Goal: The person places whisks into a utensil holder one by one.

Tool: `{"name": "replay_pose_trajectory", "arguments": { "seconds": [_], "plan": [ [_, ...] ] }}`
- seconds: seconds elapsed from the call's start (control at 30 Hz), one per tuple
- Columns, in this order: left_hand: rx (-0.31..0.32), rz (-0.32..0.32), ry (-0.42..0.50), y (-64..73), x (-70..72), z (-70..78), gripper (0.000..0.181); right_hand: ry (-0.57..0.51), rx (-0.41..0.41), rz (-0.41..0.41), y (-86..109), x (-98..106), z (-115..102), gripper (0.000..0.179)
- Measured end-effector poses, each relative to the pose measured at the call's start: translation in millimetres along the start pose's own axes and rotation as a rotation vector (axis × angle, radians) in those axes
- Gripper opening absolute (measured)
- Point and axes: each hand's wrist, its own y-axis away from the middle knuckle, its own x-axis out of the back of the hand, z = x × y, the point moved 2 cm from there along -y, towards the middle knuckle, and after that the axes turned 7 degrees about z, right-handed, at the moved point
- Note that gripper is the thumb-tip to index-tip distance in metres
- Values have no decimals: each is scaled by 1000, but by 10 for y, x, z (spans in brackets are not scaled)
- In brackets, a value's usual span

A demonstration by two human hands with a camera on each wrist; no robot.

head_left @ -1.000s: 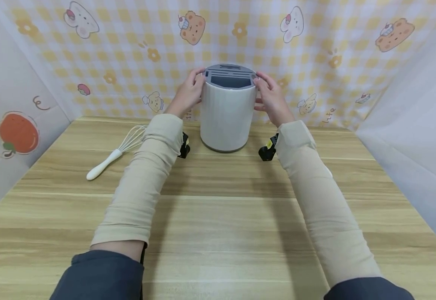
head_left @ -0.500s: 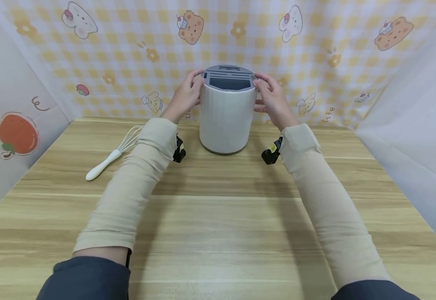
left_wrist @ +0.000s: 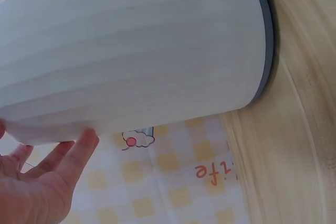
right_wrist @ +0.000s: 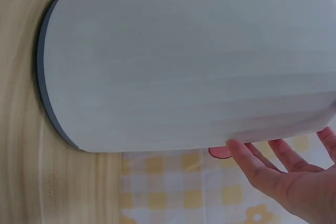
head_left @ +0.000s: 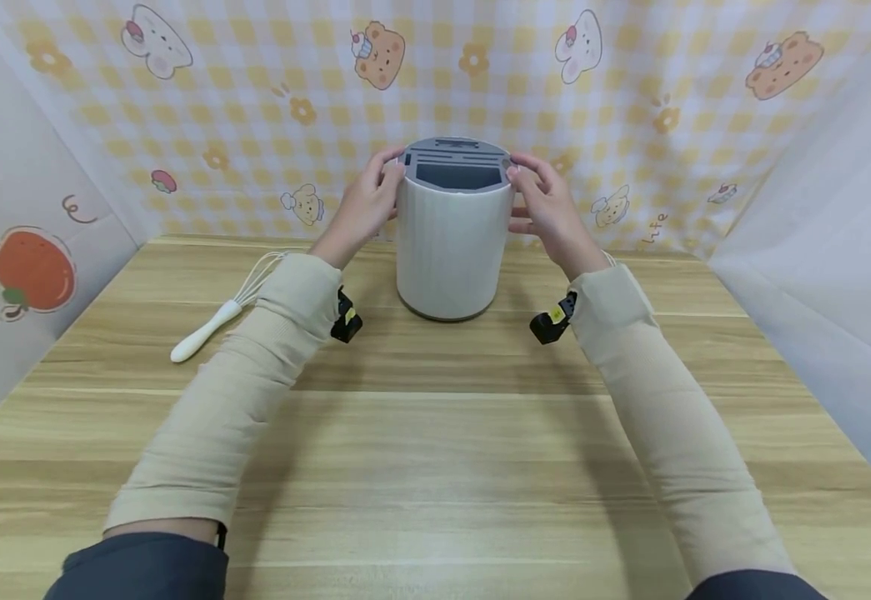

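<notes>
A white knife block with a grey slotted top and a grey base ring stands upright on the table in the head view. My left hand grips its left side near the top, thumb at the front of the rim. On the opposite side my right hand holds it the same way. In the left wrist view, the left fingertips touch the block's white wall. The right wrist view has the right fingertips against the wall too.
To the left on the wooden table lies a whisk with a white handle, its wires partly behind the left sleeve. A yellow checked curtain hangs behind the block. Black wrist cameras hang under both forearms.
The knife block has slid a little way toward me across the table, held by both hands. Both forearms have drawn back and spread slightly apart. The whisk has stayed in place.
</notes>
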Motion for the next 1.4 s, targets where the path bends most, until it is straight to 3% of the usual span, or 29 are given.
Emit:
{"name": "replay_pose_trajectory", "arguments": {
  "seconds": [0.63, 1.4],
  "plan": [
    [-69, 11, -2, 272, -8, 24, 50, 8, 19, 4, 290, 48, 20, 45],
    [-130, 41, 7, 576, -5, 71, 51, -14, 103, -12, 595, 119, 53, 51]
  ]
}}
